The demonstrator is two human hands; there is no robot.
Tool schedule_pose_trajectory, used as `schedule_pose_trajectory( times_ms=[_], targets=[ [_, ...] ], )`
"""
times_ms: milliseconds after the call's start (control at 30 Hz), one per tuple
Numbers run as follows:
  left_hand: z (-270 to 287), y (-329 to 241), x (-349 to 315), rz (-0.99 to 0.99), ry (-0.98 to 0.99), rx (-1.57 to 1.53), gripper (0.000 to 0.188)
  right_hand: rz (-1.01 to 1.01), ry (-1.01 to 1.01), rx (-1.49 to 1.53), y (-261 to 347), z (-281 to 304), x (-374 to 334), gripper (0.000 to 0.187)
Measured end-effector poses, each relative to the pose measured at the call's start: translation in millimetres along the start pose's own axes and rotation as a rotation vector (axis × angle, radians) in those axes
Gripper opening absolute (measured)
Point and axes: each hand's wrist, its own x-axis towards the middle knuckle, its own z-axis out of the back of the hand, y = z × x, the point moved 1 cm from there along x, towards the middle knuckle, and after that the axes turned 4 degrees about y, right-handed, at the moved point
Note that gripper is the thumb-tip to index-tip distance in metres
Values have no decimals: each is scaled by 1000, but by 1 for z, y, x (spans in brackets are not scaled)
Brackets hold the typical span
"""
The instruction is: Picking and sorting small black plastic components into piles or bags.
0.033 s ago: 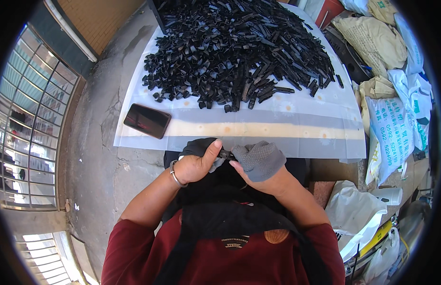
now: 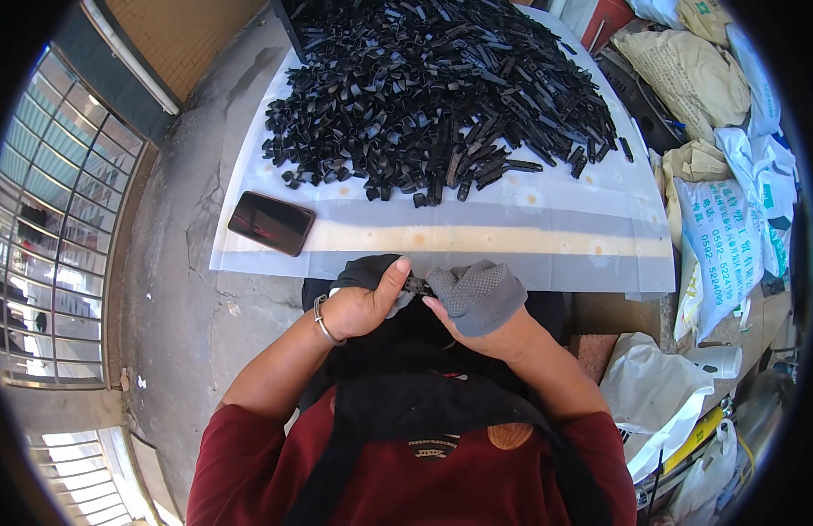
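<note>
Between my two hands, just off the table's near edge, is a small black plastic part (image 2: 415, 286). My left hand (image 2: 369, 294) has its fingers curled round the part's left end, the bare thumb pointing up. From the other side my right hand (image 2: 476, 301) pinches it. Grey dotted gloves cover the fingers and leave both thumbs bare. Much of the part is hidden by my fingers. Beyond my hands, a large pile of similar black plastic pieces (image 2: 424, 96) covers the far part of the table (image 2: 590, 232); some are short and bent, others long and narrow.
A dark phone (image 2: 272, 223) lies at the table's near left corner. Stuffed sacks (image 2: 717, 254) crowd the right side, and a white plastic bag (image 2: 652, 381) sits below them. At the left is a barred window (image 2: 60, 219). A dark upright post (image 2: 288, 31) stands at the table's far left.
The black plastic part has turned very slightly between my fingers. Both hands stay in the same place with the same hold.
</note>
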Motion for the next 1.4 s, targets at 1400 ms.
schedule_pose_trajectory(
  times_ms=[1400],
  targets=[
    [8, 9, 31, 59, 86, 161, 24, -33, -174, 115, -29, -28, 16, 25]
  ],
)
